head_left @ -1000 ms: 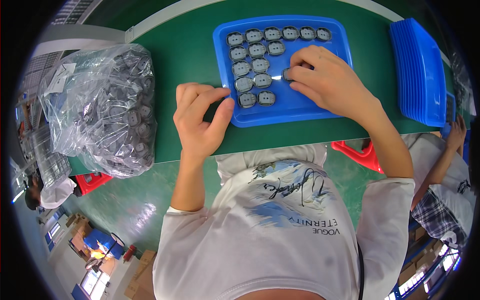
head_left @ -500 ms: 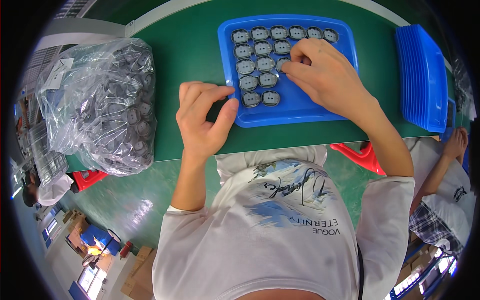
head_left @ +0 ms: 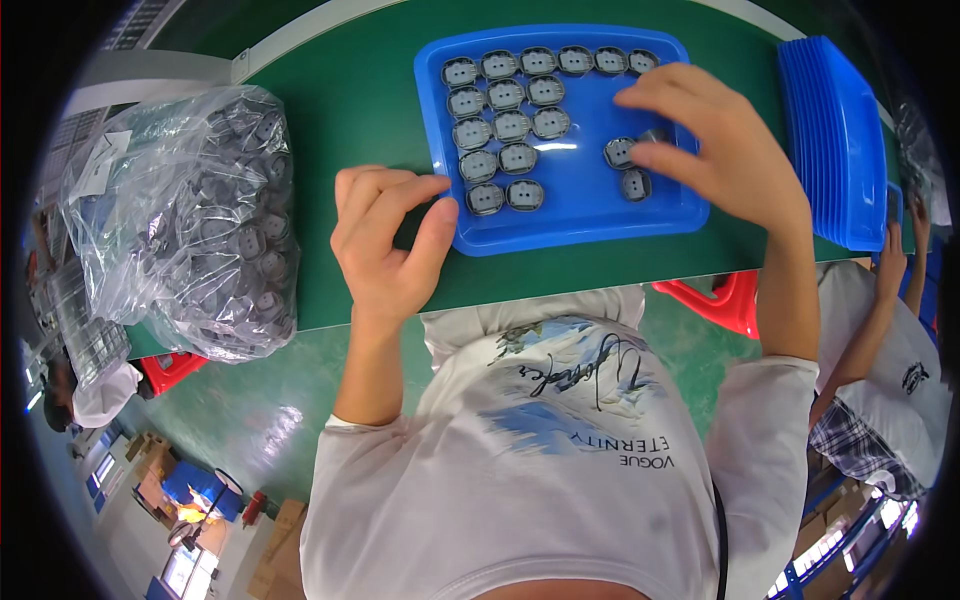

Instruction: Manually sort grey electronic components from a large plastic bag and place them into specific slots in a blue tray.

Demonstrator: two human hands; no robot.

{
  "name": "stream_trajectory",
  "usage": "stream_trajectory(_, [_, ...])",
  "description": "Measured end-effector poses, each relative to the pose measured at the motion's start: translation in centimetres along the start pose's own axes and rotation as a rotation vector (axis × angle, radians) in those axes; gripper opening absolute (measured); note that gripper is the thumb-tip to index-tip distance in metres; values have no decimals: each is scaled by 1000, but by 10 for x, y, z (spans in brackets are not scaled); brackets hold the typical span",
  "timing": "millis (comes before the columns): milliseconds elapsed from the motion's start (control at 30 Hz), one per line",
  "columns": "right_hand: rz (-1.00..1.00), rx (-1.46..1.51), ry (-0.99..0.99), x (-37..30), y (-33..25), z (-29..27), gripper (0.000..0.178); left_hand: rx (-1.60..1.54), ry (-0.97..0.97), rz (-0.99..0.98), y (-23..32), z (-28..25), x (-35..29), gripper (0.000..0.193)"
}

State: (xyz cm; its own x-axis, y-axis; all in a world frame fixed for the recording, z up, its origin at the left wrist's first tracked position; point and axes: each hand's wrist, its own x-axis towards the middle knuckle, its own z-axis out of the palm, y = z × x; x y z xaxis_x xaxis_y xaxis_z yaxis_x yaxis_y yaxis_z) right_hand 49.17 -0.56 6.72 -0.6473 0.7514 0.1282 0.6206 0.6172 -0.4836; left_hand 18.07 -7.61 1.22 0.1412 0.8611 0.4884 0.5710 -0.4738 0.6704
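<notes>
- two loose grey parts (head_left: 628, 168) lie right of neat rows (head_left: 510, 125) in the blue tray (head_left: 580, 225).
- right hand (head_left: 715, 150) hovers, fingers curled, holding nothing visible; the step looks like arranging parts.
- left hand (head_left: 385, 240), empty, touches the tray's left rim; the next move calls for a precise pinch.

I see a green counter (head_left: 340, 110) with a pale strip (head_left: 300, 45) along its far edge. Below its near edge lies a glossy green floor (head_left: 250, 420) that catches a patch of light. A red stool (head_left: 715, 300) shows under the near edge toward the right, and another red one (head_left: 165, 368) under the left corner. Cardboard boxes (head_left: 285, 535) stand on the floor at lower left, beside blue bins (head_left: 185, 485). Another person (head_left: 885, 380) sits at the right end of the counter.
</notes>
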Motion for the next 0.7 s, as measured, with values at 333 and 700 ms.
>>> stream_trajectory(333, [24, 154, -28, -9, -13, 36, 37, 126, -371, 364, 50, 38, 48, 21])
stream_trajectory(700, [-4, 12, -36, -26, 3, 20, 27, 140, -563, 401, 51, 47, 60, 20])
